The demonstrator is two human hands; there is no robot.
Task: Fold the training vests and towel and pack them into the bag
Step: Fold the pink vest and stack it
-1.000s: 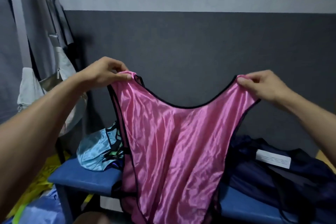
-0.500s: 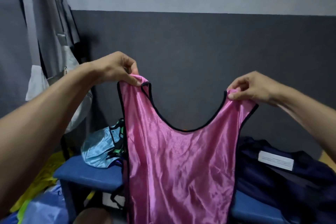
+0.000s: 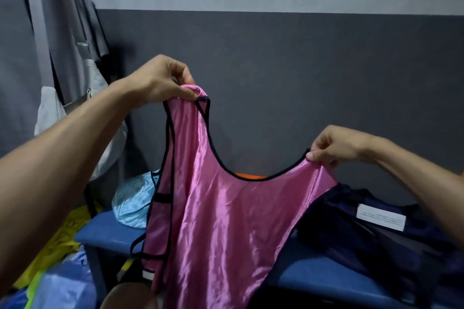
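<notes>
A shiny pink training vest [image 3: 221,221] with black trim hangs in front of me over the blue bench [image 3: 105,233]. My left hand [image 3: 160,80] pinches its left shoulder strap, held high. My right hand [image 3: 336,144] pinches the right shoulder strap, lower down, so the vest slants to the right. A dark navy bag [image 3: 376,241] with a white label lies on the bench at the right. A crumpled light blue vest [image 3: 133,200] sits on the bench behind the pink one. A strip of orange cloth [image 3: 248,176] shows through the neck opening.
Yellow cloth [image 3: 57,243] and light blue cloth [image 3: 65,288] lie on the floor at the lower left. A grey-white bag [image 3: 50,110] and grey clothes hang on the left wall. A dark grey wall stands close behind the bench.
My right hand has dropped lower while the left stays high, so the vest tilts and its lower part drapes toward the bench and bag. The orange cloth now shows through the neckline.
</notes>
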